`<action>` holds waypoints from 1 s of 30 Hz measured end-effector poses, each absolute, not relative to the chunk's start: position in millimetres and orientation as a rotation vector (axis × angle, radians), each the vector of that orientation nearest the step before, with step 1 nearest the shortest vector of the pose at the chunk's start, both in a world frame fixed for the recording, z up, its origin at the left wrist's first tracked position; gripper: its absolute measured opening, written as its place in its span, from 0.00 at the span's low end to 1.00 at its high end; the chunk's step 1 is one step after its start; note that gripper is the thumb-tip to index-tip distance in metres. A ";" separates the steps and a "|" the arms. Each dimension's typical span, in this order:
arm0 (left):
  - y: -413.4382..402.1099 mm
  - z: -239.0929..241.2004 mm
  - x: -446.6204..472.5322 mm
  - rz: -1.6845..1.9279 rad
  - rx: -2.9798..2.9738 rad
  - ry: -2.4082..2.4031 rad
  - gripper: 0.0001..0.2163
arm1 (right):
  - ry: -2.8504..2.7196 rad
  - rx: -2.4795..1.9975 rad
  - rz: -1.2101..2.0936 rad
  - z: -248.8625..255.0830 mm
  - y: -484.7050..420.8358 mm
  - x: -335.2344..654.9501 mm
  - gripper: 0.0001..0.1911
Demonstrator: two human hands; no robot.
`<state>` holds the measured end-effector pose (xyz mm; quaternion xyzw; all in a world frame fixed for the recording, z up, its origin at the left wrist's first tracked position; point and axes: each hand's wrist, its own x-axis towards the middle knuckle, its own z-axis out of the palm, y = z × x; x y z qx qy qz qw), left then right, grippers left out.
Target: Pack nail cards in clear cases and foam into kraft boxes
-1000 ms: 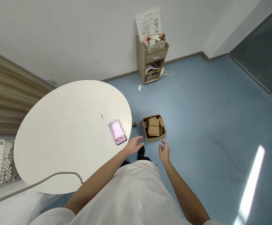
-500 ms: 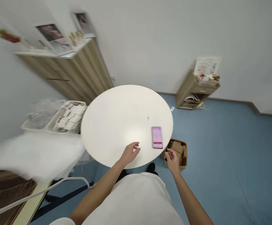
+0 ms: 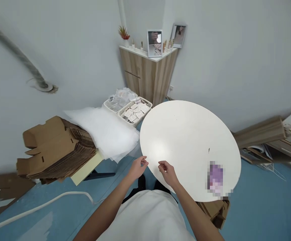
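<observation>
My left hand [image 3: 137, 168] hovers by the near left edge of the round white table [image 3: 185, 134], fingers loosely bent and apart, with nothing in them. Just right of it, my right hand [image 3: 167, 172] is over the table's near edge; its fingers are half curled, the thumb stands apart, and I see nothing held. On the right part of the tabletop lies a blurred-out purple and pink rectangular item [image 3: 215, 177]. A small dark mark or object [image 3: 209, 150] is beyond it. Neither hand touches these.
To the left are stacked flat cardboard boxes [image 3: 60, 150] and white foam sheets [image 3: 100, 130]. White baskets hold small cards [image 3: 136, 112] and clear bags [image 3: 121, 98]. A wooden cabinet [image 3: 145, 73] fills the corner. A carton [image 3: 214, 211] sits below the table's right side.
The view has swung left, bringing the cardboard stack and foam sheets into sight. My right hand has moved from above the carton to beside my left hand. Both stay without anything held.
</observation>
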<state>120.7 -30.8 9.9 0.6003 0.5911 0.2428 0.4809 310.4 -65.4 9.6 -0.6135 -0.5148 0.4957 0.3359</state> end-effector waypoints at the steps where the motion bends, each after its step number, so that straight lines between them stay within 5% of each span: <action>1: -29.8 10.3 116.4 0.591 1.450 1.463 0.17 | -1.375 -1.586 1.310 11.3 -58.5 306.2 0.15; 18: 23.8 22.9 88.0 0.649 1.275 1.619 0.17 | -1.185 -1.520 1.581 -4.3 32.5 285.3 0.16; 30: 161.6 -0.4 23.9 0.839 1.013 1.587 0.17 | -1.303 -1.567 1.518 -6.9 149.0 195.7 0.12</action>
